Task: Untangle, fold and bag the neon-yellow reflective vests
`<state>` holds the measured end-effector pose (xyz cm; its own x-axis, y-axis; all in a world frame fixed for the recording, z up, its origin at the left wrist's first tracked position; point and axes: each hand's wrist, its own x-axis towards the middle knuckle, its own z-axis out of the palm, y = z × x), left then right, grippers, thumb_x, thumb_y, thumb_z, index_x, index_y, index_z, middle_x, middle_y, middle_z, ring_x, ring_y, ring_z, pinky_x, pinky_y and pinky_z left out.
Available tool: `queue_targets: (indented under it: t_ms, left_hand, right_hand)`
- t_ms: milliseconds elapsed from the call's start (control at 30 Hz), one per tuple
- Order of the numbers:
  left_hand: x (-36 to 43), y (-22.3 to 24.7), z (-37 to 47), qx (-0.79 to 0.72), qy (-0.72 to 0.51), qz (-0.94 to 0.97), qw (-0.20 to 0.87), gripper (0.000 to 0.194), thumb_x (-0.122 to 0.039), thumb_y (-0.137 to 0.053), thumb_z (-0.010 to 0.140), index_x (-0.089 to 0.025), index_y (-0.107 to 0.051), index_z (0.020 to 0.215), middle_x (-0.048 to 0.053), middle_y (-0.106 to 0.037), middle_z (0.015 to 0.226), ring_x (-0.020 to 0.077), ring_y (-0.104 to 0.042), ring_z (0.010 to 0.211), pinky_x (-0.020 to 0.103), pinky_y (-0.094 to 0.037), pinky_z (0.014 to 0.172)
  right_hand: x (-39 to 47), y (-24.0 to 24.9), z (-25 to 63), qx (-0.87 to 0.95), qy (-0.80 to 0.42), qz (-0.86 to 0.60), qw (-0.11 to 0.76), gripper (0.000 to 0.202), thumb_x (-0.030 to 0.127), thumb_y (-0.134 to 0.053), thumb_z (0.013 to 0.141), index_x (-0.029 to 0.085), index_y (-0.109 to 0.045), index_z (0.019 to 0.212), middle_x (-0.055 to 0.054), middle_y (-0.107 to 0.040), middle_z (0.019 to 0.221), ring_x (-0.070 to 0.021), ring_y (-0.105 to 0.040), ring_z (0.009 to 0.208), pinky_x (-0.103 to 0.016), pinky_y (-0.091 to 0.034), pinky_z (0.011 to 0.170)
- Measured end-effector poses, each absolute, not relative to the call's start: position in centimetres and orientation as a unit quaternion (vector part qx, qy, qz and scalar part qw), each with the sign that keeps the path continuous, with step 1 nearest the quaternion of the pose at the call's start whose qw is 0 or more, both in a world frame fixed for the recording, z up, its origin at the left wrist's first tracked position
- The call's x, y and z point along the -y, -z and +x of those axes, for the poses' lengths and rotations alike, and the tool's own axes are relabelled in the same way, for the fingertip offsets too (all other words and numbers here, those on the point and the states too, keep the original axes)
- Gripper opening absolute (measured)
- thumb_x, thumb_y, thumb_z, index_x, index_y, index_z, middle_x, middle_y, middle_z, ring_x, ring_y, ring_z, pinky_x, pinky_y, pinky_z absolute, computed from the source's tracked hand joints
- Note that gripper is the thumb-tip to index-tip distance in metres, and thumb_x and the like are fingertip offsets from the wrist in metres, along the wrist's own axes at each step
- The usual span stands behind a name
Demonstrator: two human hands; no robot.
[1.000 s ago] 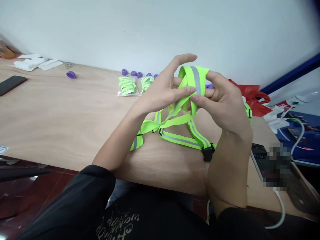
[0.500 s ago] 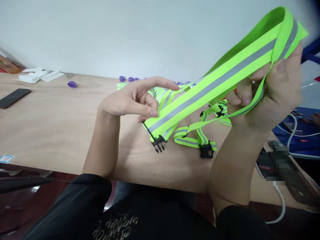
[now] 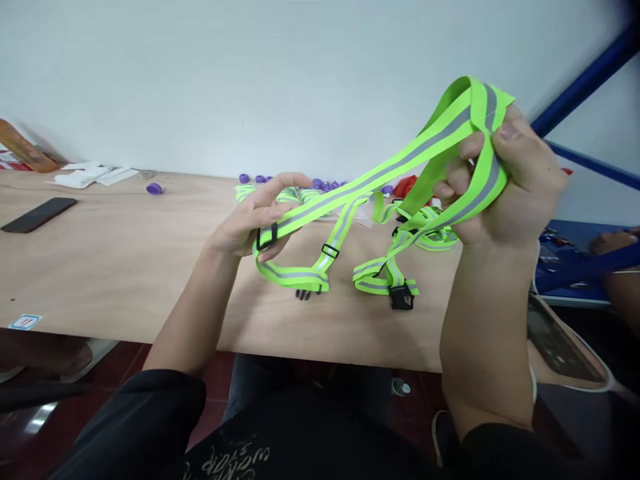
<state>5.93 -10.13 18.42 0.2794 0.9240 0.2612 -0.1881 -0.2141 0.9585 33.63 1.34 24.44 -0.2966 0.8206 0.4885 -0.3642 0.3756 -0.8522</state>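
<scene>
A neon yellow-green reflective strap harness (image 3: 380,175) with a grey stripe stretches between my hands above the table. My left hand (image 3: 257,217) pinches one band close to a black slider (image 3: 260,239). My right hand (image 3: 523,177), raised at the right, is closed around the joined bands, with a loop rising over its fingers. Below my left hand the band bends back, and another slider (image 3: 330,251) sits on the strap there. A black prong buckle (image 3: 303,294) is partly hidden under that bend. The black socket buckle (image 3: 401,298) hangs low, apart from it.
More reflective straps (image 3: 436,239) lie behind, near purple caps (image 3: 244,179) along the wall. A phone (image 3: 39,215), white cloth (image 3: 83,176) and an orange bottle (image 3: 27,148) are at left. Blue frame bars (image 3: 585,80) and another person's arm (image 3: 623,293) are at right.
My right hand has come down and leftward with the strap loop. My left hand has shifted left and lower, and the band end near it has turned, showing the slider and a hanging bend.
</scene>
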Motion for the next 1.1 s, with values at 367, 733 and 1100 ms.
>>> queue_targets:
  t_ms: [367, 733, 1100]
  left_hand:
    - [15.0, -23.9, 0.5, -0.223, -0.610, 0.670, 0.360, 0.016, -0.033, -0.064, 0.096, -0.032, -0.064, 0.112, -0.017, -0.068, 0.076, -0.0021, -0.029, 0.032, 0.018, -0.017, 0.027]
    - [17.0, -25.7, -0.2, -0.295, -0.413, 0.692, 0.513, 0.057, -0.040, -0.067, 0.088, -0.029, -0.050, 0.142, -0.001, -0.072, 0.067, 0.0135, -0.057, 0.039, 0.020, -0.035, 0.029]
    - [11.8, -21.8, 7.8, -0.365, -0.302, 0.645, 0.599, 0.059, -0.050, -0.065, 0.092, -0.028, -0.039, 0.141, 0.013, -0.068, 0.122, 0.0141, -0.072, 0.065, 0.022, -0.051, 0.050]
  right_hand:
    - [-0.5, -29.5, 35.4, 0.645, -0.587, -0.131, 0.472, 0.035, 0.026, -0.086, 0.060, 0.023, -0.064, 0.086, 0.011, -0.050, 0.058, -0.0042, -0.034, 0.039, -0.020, -0.042, 0.039]
    - [2.2, -30.8, 35.8, 0.720, -0.579, -0.126, 0.361, 0.055, 0.026, -0.077, 0.072, 0.017, -0.058, 0.123, 0.014, -0.045, 0.041, -0.0046, -0.030, 0.025, -0.023, -0.032, 0.032]
    - [3.6, -26.8, 32.4, 0.724, -0.631, -0.075, 0.270, 0.075, 0.029, -0.070, 0.082, 0.023, -0.034, 0.148, 0.015, -0.048, 0.045, -0.0098, -0.042, 0.029, -0.024, -0.046, 0.039]
